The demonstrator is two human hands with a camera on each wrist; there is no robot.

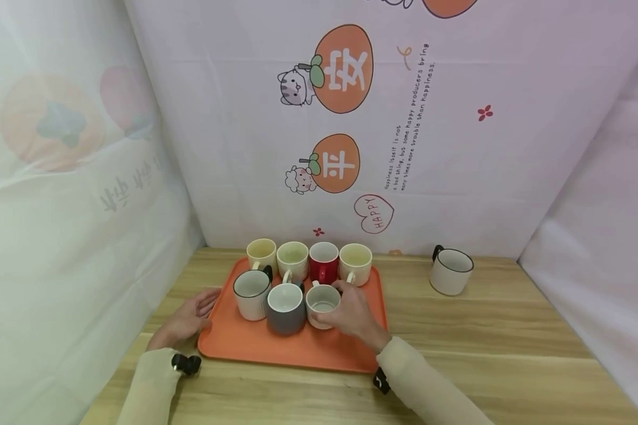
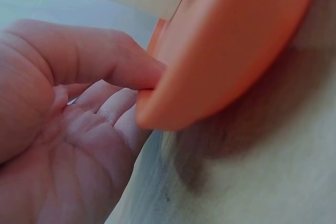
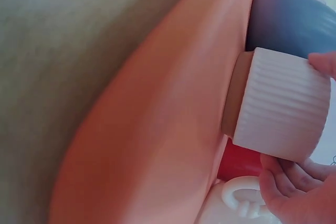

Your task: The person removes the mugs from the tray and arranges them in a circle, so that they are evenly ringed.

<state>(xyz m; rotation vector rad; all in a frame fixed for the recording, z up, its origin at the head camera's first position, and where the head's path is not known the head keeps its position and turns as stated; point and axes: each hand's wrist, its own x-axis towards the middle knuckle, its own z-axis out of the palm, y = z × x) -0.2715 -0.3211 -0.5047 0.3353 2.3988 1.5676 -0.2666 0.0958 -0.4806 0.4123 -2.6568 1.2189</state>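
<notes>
In the head view, my right hand (image 1: 356, 313) grips a small ribbed white mug (image 1: 321, 304) between thumb and fingers, at the right end of the tray's front row. The right wrist view shows its ribbed side (image 3: 283, 106) and tan base close against the orange tray (image 1: 298, 353). Beside it stand a grey mug (image 1: 286, 316) and a white mug with a dark rim (image 1: 252, 301). My left hand (image 1: 188, 319) holds the tray's left edge. Seen from the left wrist, its thumb (image 2: 131, 61) lies over the rim, and the other fingers are partly hidden behind the edge.
Along the tray's back stand a yellow mug (image 1: 261, 254), a pale green mug (image 1: 292, 260), a red mug (image 1: 323, 262) and a cream mug (image 1: 355, 262). Another dark-rimmed white mug (image 1: 449, 274) is on the wooden table (image 1: 457, 348) at right. Printed cloth (image 1: 234, 136) encloses the back and sides.
</notes>
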